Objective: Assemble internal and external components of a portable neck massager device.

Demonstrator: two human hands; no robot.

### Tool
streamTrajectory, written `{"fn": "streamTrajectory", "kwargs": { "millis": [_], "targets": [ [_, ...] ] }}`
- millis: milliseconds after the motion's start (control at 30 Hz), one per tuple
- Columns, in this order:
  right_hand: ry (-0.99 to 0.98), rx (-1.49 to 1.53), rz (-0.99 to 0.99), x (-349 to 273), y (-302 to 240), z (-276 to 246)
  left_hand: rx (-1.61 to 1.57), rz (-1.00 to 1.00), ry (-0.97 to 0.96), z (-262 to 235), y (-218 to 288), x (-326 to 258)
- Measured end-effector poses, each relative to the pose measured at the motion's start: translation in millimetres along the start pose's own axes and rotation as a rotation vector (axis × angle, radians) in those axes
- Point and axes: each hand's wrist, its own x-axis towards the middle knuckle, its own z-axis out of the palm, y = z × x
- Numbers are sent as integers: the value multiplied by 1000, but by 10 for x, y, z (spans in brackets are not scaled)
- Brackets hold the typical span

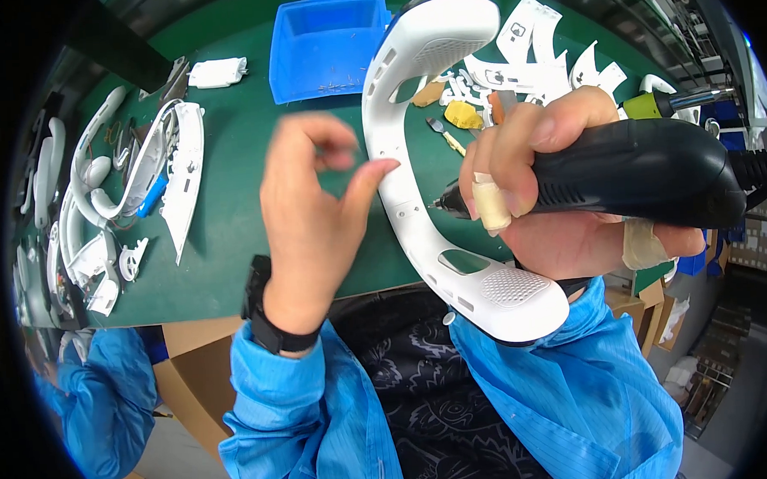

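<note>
My right hand (552, 225) grips a black electric screwdriver (626, 176) with a cord at its back end; tape wraps two of its fingers. The driver's tip points left, close to the middle of a C-shaped white plastic housing (405, 184). This housing has dotted grip patches and slots toward both ends, and small screw holes along its middle. Its near end overlaps my right sleeve. My left hand (310, 200) is beside its left edge, fingers curled and blurred but apart from the thumb. The thumb tip overlaps the housing; whether it presses on it I cannot tell. Nothing shows between those fingers.
A blue bin (326, 51) with small screws stands at the back of the green table (230, 186). White curved shells and wires (183, 170) lie left. White plastic pieces (521, 70), yellow lumps (462, 114) and a green-handled screwdriver (649, 105) lie right. Another person's blue sleeve (110, 401) shows lower left.
</note>
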Motion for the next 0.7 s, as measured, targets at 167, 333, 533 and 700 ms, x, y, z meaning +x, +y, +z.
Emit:
{"fn": "streamTrajectory", "kwargs": {
  "millis": [167, 333, 533, 700],
  "targets": [
    [37, 23, 19, -37, 79, 58, -3, 441, -62, 286, -34, 596],
    [13, 7, 16, -52, 43, 49, -221, 300, -250, 379, 20, 619],
    [106, 115, -79, 27, 154, 185, -350, 374, -96, 322, -61, 550],
    [12, -42, 134, -82, 144, 280, -418, 337, -87, 317, -236, 540]
  ]
}}
